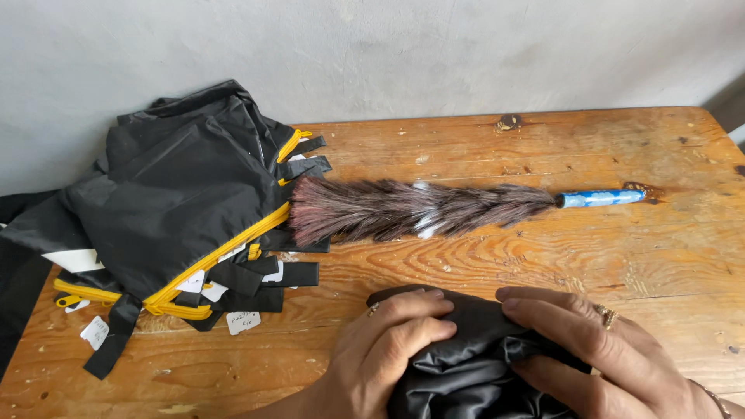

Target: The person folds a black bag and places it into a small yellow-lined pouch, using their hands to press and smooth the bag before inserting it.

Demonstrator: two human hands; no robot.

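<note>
My left hand [388, 341] and my right hand [582, 341] rest on a bunched black shiny fabric piece [466, 365] at the near edge of the wooden table [481, 264]. Both hands press on the fabric with fingers bent over it, a ring on each. A feather duster [411, 208] with dark brown feathers and a blue handle [601, 198] lies flat across the middle of the table, beyond my hands.
A pile of black fabric bags with yellow zippers [178, 209] and white paper tags covers the left part of the table and hangs over its left edge. A grey wall [388, 54] runs behind the table.
</note>
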